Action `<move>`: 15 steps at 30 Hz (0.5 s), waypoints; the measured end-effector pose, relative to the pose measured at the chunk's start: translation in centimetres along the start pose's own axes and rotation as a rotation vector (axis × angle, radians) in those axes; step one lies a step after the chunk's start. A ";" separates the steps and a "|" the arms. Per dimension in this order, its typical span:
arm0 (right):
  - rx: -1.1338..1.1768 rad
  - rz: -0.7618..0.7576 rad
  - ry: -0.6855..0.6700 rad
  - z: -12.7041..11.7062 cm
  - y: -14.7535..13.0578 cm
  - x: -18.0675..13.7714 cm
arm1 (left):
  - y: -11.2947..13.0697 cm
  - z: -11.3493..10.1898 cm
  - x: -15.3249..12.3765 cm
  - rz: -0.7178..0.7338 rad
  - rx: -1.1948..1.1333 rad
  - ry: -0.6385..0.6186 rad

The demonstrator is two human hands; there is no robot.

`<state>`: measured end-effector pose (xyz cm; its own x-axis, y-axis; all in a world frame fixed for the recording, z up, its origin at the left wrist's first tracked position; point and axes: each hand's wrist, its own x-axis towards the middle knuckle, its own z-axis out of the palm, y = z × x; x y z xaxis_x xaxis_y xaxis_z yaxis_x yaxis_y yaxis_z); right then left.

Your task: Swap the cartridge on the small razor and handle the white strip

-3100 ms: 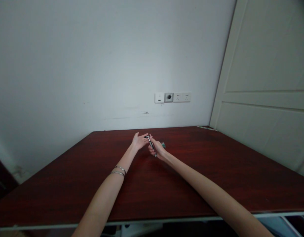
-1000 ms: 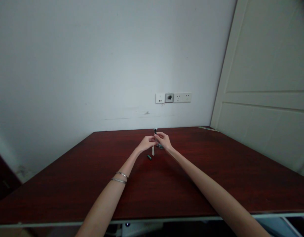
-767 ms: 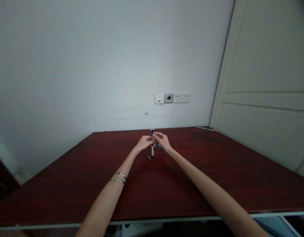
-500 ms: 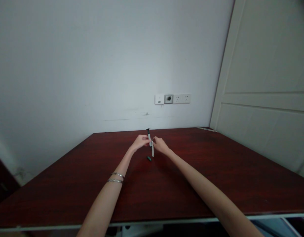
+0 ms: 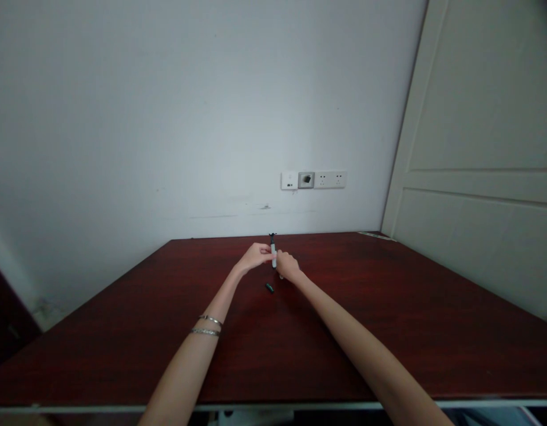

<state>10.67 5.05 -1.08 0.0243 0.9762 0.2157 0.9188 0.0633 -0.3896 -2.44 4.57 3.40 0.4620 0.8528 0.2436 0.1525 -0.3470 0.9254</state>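
Observation:
Above the middle of the table, my left hand (image 5: pixel 256 257) pinches a slim white-handled tool (image 5: pixel 274 255) held upright. The tool has a dark neck and a small dark crosspiece at its top; its exact kind does not show. My right hand (image 5: pixel 288 264) is closed right beside the handle, fingers curled. A small end of a pale strip (image 5: pixel 281 277) peeks out below this hand, and the rest of the strip is hidden. A short dark green cap-like piece (image 5: pixel 269 288) lies on the table just nearer to me than the hands.
The dark red wooden table (image 5: pixel 344 331) reaches back to a white wall (image 5: pixel 211 118). Sockets and switches (image 5: pixel 330 180) are set in the wall behind. A pale panelled door or cabinet (image 5: pixel 478 177) stands at the right.
The pale strip that hung below my right hand is now mostly covered by that hand, which has turned and lowered slightly. The white-handled tool is more upright, its head turned.

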 end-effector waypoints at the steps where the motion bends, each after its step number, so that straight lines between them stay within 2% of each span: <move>1: 0.026 -0.004 0.010 -0.3 0.2 0.1 | 0.0 0.0 -0.1 -0.014 -0.004 -0.011; 6: 0.302 -0.040 0.109 -2.7 2.5 1.2 | -0.8 0.1 -0.5 -0.038 -0.053 -0.022; 9: 0.413 -0.029 0.110 -3.9 4.6 1.8 | -1.6 0.1 -0.4 -0.022 -0.095 -0.011; 11: 0.585 -0.047 0.139 -4.5 6.0 1.9 | -2.2 0.1 -0.2 -0.006 -0.093 0.015; 13: 0.718 -0.126 0.225 -5.1 7.2 1.6 | -2.8 0.0 0.0 0.028 -0.057 0.047; 15: 0.690 -0.248 0.328 -5.9 8.0 0.9 | -3.2 0.0 0.1 0.081 0.004 0.073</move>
<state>20.32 5.18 1.28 0.0645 0.8129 0.5788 0.4644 0.4889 -0.7384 -2.94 5.77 0.42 0.4080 0.8478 0.3387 0.1208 -0.4178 0.9005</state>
